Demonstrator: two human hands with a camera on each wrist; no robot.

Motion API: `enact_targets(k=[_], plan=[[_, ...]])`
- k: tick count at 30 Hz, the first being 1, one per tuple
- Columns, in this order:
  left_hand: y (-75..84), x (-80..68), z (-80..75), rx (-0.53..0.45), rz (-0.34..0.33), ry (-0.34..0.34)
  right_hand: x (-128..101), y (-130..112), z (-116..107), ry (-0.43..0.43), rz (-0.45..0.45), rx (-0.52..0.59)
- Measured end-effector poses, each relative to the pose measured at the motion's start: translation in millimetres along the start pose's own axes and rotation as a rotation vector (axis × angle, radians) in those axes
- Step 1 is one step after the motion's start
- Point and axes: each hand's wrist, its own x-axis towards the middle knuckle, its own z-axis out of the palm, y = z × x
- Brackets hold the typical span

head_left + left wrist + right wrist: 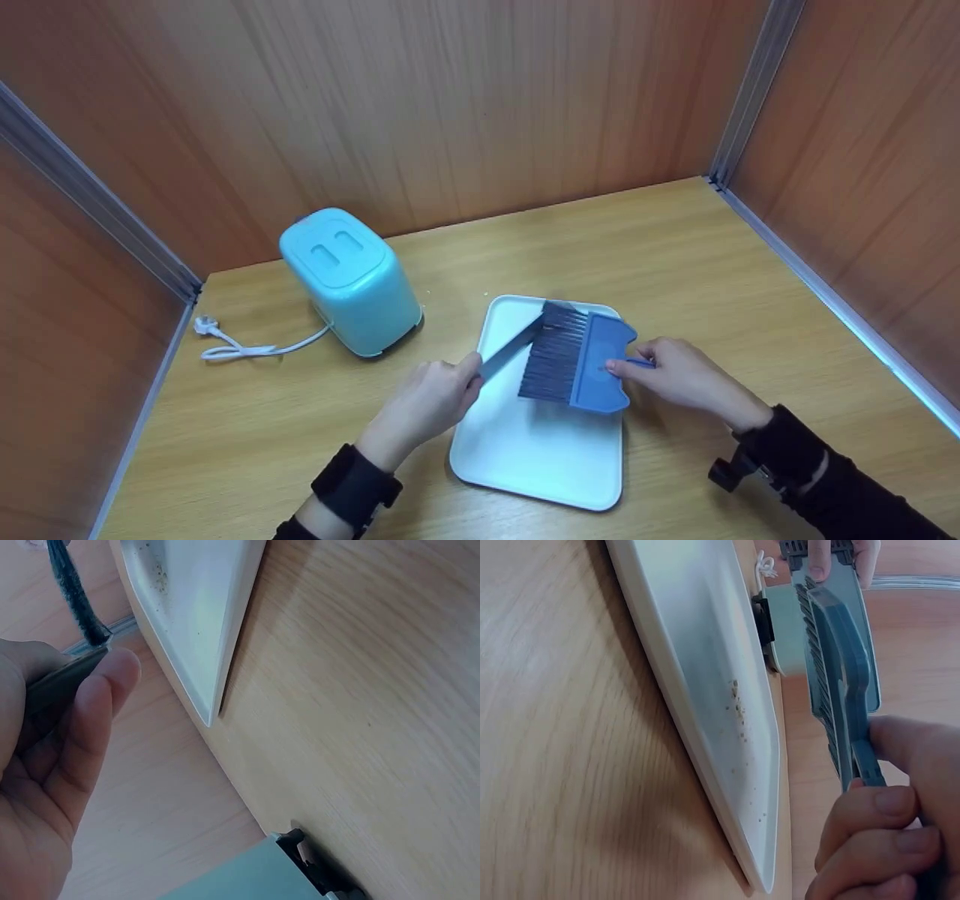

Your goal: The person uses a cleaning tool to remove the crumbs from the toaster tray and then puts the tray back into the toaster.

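My right hand [686, 375] grips the handle of a blue brush [600, 364] with long dark bristles. From the left, my left hand [431, 397] pinches a thin grey-blue dustpan [511, 351], seen nearly edge-on in the head view. Bristles overlap the dustpan's far end there; in the right wrist view the brush [844, 652] stands close alongside the pan's flat face. Both tools are held above a white rectangular tray [540, 465]. Small brown crumbs [739, 709] lie scattered on the tray's floor.
A turquoise toaster [352, 281] with a closed lid stands at the back left. Its white cord and plug [240, 349] lie on the wooden table [225, 450]. A few pale crumbs sit near the toaster. Wood-panelled walls [480, 105] enclose the back and sides.
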Motion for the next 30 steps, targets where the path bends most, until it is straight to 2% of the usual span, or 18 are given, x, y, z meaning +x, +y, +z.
enact_targets(k=[3, 9, 13, 17, 20, 23, 30], plan=[[-1.3, -1.2, 1.5, -0.01, -0.001, 0.004, -0.3, -1.7, -3.2, 0.016, 0.014, 0.009], [-4.4, -1.4, 1.4, -0.09, -0.046, -0.04, -3.3, -4.0, -12.6, 0.096, 0.02, 0.052], [-7.0, -1.0, 0.9, -0.16, -0.084, -0.05, -6.5, -5.4, -17.7, 0.22, 0.001, 0.092], [-8.5, -0.5, -1.2, -0.285, -0.164, -0.096, -7.5, -6.5, -17.1, 0.367, -0.062, 0.09], [-8.2, 0.3, -2.8, -0.415, -0.256, -0.155, -6.7, -6.9, -13.6, 0.458, -0.124, 0.049], [-7.3, 1.1, -4.6, -0.521, -0.319, -0.189, -5.8, -7.0, -10.2, 0.535, -0.179, -0.025], [-7.0, 0.7, -7.1, -0.641, -0.376, -0.207, -1.2, -4.8, -2.8, 0.654, -0.3, -0.214]])
